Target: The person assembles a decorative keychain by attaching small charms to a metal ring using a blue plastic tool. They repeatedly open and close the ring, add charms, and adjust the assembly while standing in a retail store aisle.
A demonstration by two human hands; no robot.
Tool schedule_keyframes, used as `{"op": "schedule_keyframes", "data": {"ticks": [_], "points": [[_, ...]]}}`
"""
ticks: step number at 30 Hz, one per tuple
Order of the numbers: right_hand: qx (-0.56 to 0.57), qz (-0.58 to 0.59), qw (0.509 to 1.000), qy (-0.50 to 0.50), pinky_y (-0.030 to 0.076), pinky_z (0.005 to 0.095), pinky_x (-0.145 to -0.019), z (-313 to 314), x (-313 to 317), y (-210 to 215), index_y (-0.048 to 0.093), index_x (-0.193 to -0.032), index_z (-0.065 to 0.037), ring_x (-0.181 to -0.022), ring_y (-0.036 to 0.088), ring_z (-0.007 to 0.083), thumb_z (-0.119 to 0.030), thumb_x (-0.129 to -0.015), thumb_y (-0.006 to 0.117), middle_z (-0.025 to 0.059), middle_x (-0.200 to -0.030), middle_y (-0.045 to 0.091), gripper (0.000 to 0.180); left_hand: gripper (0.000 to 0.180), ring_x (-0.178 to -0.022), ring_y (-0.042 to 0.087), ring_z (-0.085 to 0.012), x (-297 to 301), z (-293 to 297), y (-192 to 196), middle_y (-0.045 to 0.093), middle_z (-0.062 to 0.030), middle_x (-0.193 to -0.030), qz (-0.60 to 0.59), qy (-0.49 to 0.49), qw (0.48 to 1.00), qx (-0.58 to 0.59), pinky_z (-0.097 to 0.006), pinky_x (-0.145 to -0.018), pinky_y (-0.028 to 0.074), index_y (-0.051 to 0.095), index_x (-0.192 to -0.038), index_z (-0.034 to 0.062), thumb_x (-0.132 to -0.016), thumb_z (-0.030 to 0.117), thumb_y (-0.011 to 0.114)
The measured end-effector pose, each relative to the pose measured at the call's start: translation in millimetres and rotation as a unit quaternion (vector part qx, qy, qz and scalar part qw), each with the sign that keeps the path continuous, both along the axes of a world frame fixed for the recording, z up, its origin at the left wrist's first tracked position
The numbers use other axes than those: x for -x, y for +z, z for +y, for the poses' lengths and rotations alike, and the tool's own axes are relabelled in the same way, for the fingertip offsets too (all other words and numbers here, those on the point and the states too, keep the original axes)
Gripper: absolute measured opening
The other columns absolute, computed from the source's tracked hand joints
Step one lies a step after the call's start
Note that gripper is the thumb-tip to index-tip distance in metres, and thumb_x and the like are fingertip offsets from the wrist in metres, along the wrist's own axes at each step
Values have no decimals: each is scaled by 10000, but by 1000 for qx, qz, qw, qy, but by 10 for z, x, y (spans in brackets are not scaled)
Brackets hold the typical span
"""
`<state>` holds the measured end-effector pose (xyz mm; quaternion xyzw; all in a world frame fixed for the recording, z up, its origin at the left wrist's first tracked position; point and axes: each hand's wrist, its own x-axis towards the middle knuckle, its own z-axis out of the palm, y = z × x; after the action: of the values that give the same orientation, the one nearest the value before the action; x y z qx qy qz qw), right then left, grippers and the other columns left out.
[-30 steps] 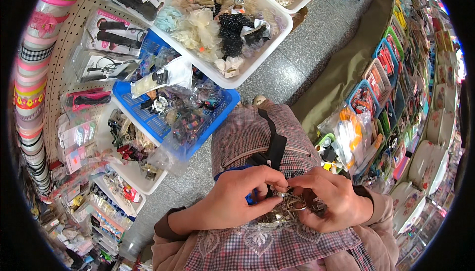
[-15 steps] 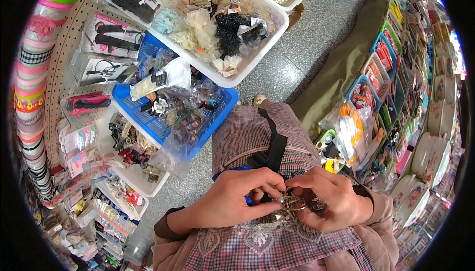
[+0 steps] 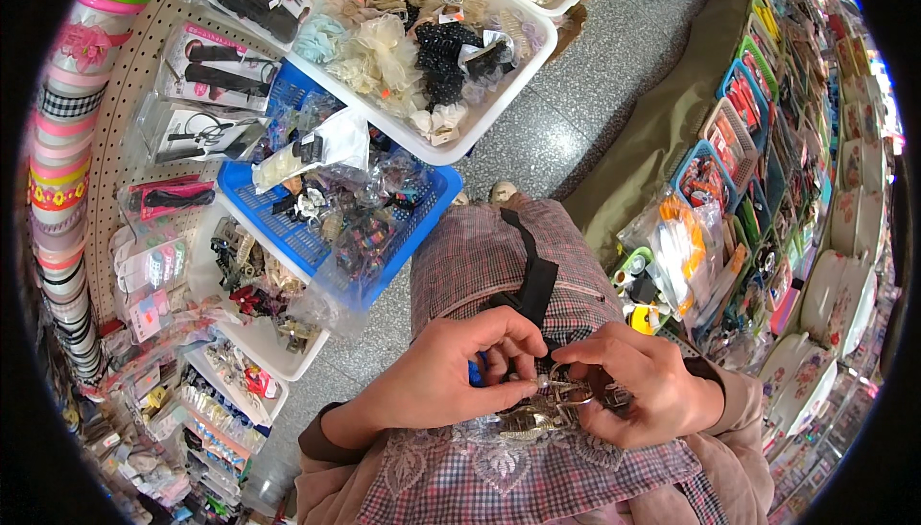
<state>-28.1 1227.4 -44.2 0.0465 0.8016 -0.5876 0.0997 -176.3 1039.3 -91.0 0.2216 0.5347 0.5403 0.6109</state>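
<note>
My left hand (image 3: 451, 372) and my right hand (image 3: 645, 393) meet in front of my chest over a bunch of small metal hair clips (image 3: 549, 408). The left thumb and forefinger pinch one clip with a small pearl-like bead at its tip. The right hand cups the rest of the bunch from the right side. A black strap (image 3: 531, 280) runs down over my plaid garment just above the hands. Part of a blue item shows under the left fingers.
A blue basket (image 3: 288, 228) of bagged hair accessories sits to my left, with a white tray (image 3: 460, 137) of scrunchies and bows beyond it. Pegboard with packaged items and ribbon rolls (image 3: 62, 151) lines the left. Baskets of goods (image 3: 715, 175) line the right; grey speckled floor lies between.
My hands stay together over the clips; the fingers have shifted slightly and the left hand now pinches a single clip. The view has tilted slightly.
</note>
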Motion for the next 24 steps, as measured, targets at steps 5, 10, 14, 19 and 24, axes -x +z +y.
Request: {"op": "schedule_keyframes", "data": {"ticks": [5, 10, 14, 19, 24], "points": [[7, -4, 1000, -2, 554, 313, -595, 2, -31, -10, 581, -1173, 53, -671, 650, 210, 6, -709, 687, 122, -900, 585, 478, 315, -630, 528, -24, 78, 15, 131, 690, -16, -802, 39, -66, 997, 16, -184, -554, 409, 632, -1044, 20, -765, 4, 779], [17, -8, 1000, -4, 553, 321, -616, 6, -42, -15, 590, -1160, 48, -691, 652, 227, -5, -712, 693, 123, -901, 582, 463, 308, -655, 553, -27, 161, -2, 237, 690, -21, -825, 40, -75, 996, -22, -188, -572, 428, 617, -1058, 4, -787, -2, 762], [15, 14, 1000, -5, 545, 322, -613, 0, -36, -36, 613, -1132, 24, -689, 645, 227, -6, -715, 694, 124, -915, 592, 426, 275, -749, 619, -55, 121, 41, 194, 686, -40, -881, -10, -10, 999, -31, -195, -630, 466, 595, -1067, 6, -830, -4, 734], [51, 4, 999, 4, 539, 327, -645, 21, -1, -75, 640, -1092, 7, -747, 649, 237, -9, -725, 703, 126, -955, 614, 372, 212, -799, 635, -70, 67, 83, 160, 656, -59, -932, 74, 40, 996, -27, -200, -667, 487, 578, -1042, 2, -867, -24, 696], [104, -36, 994, 27, 532, 326, -671, 73, 45, -106, 652, -1073, 12, -774, 651, 248, -14, -745, 703, 124, -945, 625, 333, 205, -772, 607, -56, 55, 129, 120, 637, -61, -966, 116, 81, 987, -77, -202, -635, 482, 574, -1043, -1, -875, -28, 687]]}}
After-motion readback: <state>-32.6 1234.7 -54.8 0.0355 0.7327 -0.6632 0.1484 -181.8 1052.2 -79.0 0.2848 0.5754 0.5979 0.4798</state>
